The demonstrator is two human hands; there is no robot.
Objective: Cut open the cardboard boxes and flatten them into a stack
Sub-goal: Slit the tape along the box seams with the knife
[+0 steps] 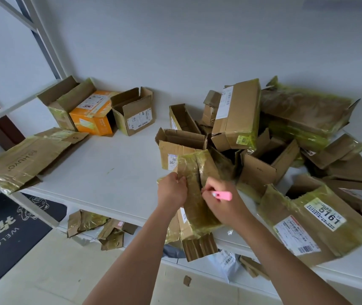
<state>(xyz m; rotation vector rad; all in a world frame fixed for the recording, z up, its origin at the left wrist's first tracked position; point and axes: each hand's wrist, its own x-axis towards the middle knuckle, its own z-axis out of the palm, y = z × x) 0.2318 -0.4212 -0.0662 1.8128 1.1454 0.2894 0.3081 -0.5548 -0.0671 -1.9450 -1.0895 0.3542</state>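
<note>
A taped brown cardboard box [197, 203] stands tilted at the front edge of the white table [114, 172], its lower end hanging past the edge. My left hand [172, 190] grips the box's left upper edge. My right hand [224, 205] holds a small pink cutter [223, 195], its tip at the tape seam running down the middle of the box. A flattened box marked HUYO [21, 159] lies at the table's left end. A flattened box with a 5161 label [307, 219] lies at the right.
A heap of several open boxes [274, 133] fills the table's right and back. An orange box [92, 113] and two open brown ones stand at the back left. Cardboard scraps [101, 230] and a white mailer bag [224, 263] lie on the lower shelf. A dark welcome mat [6, 230] covers the floor at left.
</note>
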